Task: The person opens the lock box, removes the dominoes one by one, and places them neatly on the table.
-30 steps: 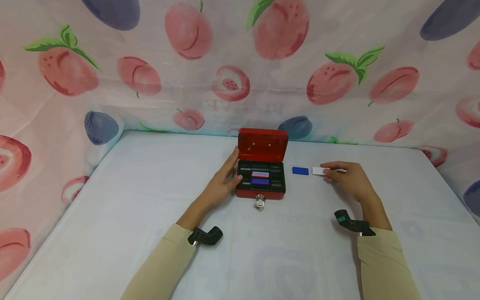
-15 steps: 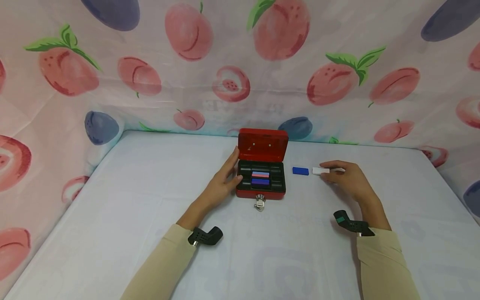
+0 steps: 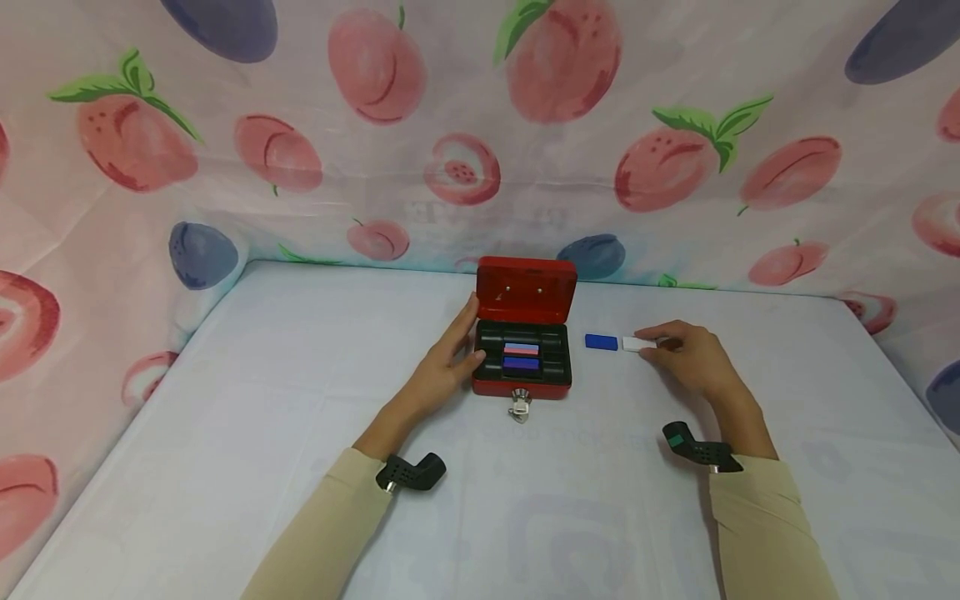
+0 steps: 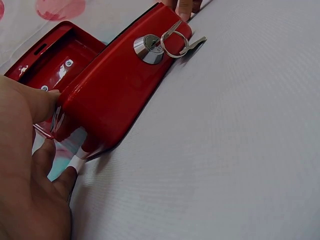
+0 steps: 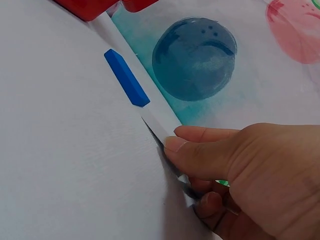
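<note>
A red cash box [image 3: 491, 388] stands with its lid raised at the middle of the table. My left hand [image 3: 438, 372] grips its left side, thumb at the rim and fingers along the outer wall. In the left wrist view, the left thumb lies at the box's corner, with the fingertips lower down. To the right of the box, my right hand [image 3: 697, 358] pinches a small white block [image 3: 636, 343] between thumb and index finger, low over the table. A blue block [image 3: 602, 342] lies just left of the white one. The right hand's other fingers curl beneath, partly hidden.
In the box's black tray [image 3: 555, 337] sit a light-blue and pink piece [image 3: 521, 350] and a dark blue piece [image 3: 521, 364]. Keys on a ring [image 4: 174, 45] hang from the front lock. Behind the white table [image 3: 300, 350] rises a fruit-printed cloth [image 3: 555, 167].
My right hand has shifted slightly left, and the white block now sits a little nearer the blue one. The left hand and the box stay put.
</note>
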A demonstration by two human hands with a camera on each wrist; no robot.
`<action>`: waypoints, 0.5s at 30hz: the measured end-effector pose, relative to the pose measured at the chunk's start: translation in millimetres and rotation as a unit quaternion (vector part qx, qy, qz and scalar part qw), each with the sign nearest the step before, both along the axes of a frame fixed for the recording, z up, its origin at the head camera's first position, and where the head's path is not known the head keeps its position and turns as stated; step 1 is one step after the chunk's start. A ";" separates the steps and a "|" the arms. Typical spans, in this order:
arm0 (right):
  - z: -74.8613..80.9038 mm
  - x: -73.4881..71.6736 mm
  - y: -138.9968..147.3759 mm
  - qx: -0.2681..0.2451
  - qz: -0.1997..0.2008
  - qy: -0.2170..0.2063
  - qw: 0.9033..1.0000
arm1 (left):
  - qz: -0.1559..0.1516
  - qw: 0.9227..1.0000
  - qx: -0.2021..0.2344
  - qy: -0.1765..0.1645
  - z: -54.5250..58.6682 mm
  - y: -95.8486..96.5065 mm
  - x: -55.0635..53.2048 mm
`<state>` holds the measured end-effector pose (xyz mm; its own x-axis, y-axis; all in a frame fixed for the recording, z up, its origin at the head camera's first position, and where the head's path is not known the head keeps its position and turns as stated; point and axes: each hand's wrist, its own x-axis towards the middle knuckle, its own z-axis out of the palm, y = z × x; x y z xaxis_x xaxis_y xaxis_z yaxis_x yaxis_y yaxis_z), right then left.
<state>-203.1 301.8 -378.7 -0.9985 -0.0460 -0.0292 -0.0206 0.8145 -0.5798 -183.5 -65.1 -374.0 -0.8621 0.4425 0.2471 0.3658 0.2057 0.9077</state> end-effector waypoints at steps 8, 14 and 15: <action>0.0 0.1 -3.6 0.006 0.006 0.023 1.000 | -0.002 1.000 -0.001 0.004 0.0 0.1 -0.4; -1.2 0.1 -5.3 0.006 0.008 0.027 1.000 | -0.002 1.000 0.001 0.004 0.0 -0.1 -0.1; -1.4 0.1 -5.4 0.007 0.009 0.027 1.000 | -0.003 1.000 0.002 0.005 0.0 -0.2 -0.1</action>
